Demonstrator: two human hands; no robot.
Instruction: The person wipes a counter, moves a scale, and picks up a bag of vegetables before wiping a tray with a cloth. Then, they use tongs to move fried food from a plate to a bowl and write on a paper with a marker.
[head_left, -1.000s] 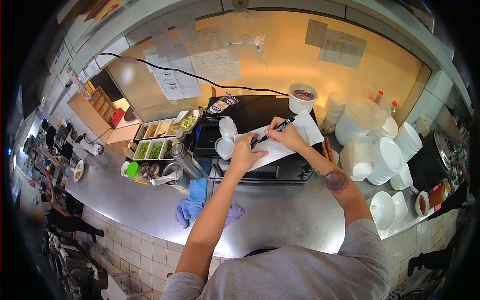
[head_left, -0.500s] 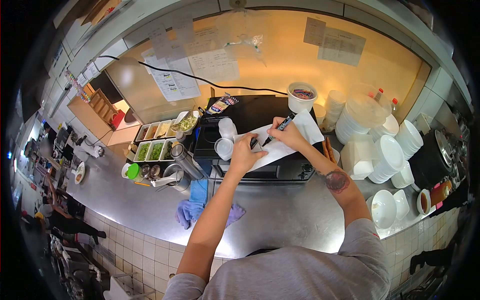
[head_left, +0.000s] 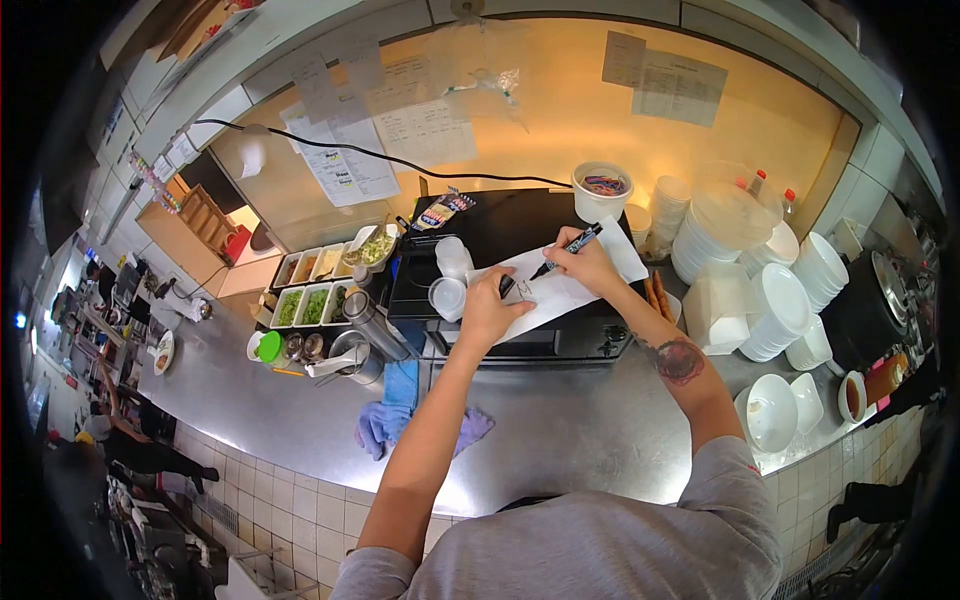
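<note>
My right hand (head_left: 590, 268) grips a black marker (head_left: 582, 240), its tip just above a sheet of white paper (head_left: 556, 298). Dark strokes show on the paper near the tip. My left hand (head_left: 490, 310) rests on the paper's left part, with a black marker cap (head_left: 507, 285) pinched between thumb and fingers. Beneath the paper is a black box-shaped appliance (head_left: 500, 215). Two small translucent cups (head_left: 448, 297) stand close to my left hand.
Left are trays of chopped toppings (head_left: 313, 305), a steel canister (head_left: 372, 322) and purple cloths (head_left: 380, 425). A tub of rubber bands (head_left: 602, 195) stands behind. Stacked white bowls (head_left: 775, 312) and a black pot (head_left: 868, 310) are right. Other people (head_left: 150, 450) stand farther off.
The marker tip has lifted slightly from the paper, and more dark strokes are visible below it. My left hand stays on the paper. The camera view has shifted a little.
</note>
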